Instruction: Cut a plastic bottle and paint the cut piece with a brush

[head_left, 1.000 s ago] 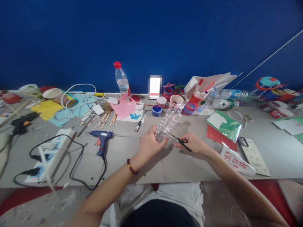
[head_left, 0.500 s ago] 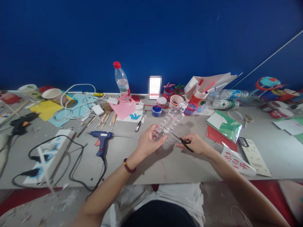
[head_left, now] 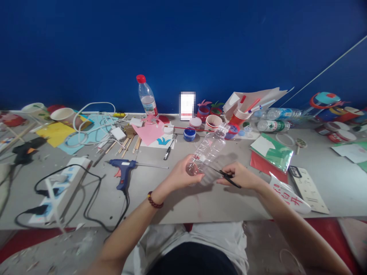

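A clear plastic bottle (head_left: pixel 210 147) without a label lies tilted above the table, its neck pointing away to the right. My left hand (head_left: pixel 183 172) is wrapped round the bottle's near end, thumb underneath. In my right hand (head_left: pixel 236 175) are black-handled scissors (head_left: pixel 228 177), gripped by the handles. The scissor blades reach left to the bottle's side near my left fingers; whether they are inside the plastic I cannot tell.
Left of my hands lie a blue glue gun (head_left: pixel 123 170) with its cord and a white power strip (head_left: pixel 60 191). Behind stand a red-capped bottle (head_left: pixel 147 97), a blue paint jar (head_left: pixel 189 134) and paper cups (head_left: pixel 213 123). Green sheets (head_left: pixel 272 151) and a peeled label (head_left: pixel 289 196) lie right.
My left hand has turned the bottle slightly, so its round base now shows. My right hand and the scissors have shifted a little to the right and tilted.
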A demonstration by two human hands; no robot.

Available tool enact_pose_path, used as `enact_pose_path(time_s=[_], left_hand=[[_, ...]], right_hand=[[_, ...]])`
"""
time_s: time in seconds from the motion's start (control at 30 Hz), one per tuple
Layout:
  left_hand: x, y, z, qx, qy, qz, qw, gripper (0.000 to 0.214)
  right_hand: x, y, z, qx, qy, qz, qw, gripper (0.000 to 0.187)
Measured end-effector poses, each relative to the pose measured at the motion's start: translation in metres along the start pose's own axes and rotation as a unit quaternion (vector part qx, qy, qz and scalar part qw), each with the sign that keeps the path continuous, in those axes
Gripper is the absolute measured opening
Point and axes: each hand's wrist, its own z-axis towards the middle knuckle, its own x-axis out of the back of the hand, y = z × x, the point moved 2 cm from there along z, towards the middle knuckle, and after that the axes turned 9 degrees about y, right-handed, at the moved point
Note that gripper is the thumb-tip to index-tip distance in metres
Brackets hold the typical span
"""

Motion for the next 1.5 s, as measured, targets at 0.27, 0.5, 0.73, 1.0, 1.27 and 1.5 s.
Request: enact_pose_path(time_s=[0.27,0.5,0.73,1.0,1.27,1.5], left_hand=[[-0.005,-0.001,0.000,-0.028,0.035,0.073,0.996,0.047],[-0.011,-0.001,-0.002,-0.044,0.057,0.116,0.991,0.042],[-0.014,-0.002,-0.002,-0.040,0.046,0.108,0.992,0.037],[-0.013,-0.009,0.000,-0.037,0.058,0.085,0.994,0.048],[-0.013,-0.010,-0.001,-0.038,0.068,0.091,0.993,0.051],[-0.011,-0.005,-0.001,-0.036,0.087,0.134,0.986,0.051]], right_hand=[[-0.004,0.000,-0.001,-0.020,-0.005,0.021,1.000,0.056],[-0.007,0.000,0.000,-0.025,-0.007,0.044,0.999,0.056],[-0.010,0.007,-0.001,-0.021,-0.010,0.048,0.999,0.058],[-0.010,0.005,0.001,-0.018,0.001,0.048,0.999,0.057],[-0.008,0.001,0.000,-0.036,0.004,0.048,0.998,0.055],[-0.008,0.004,-0.002,-0.039,0.010,0.040,0.998,0.059]])
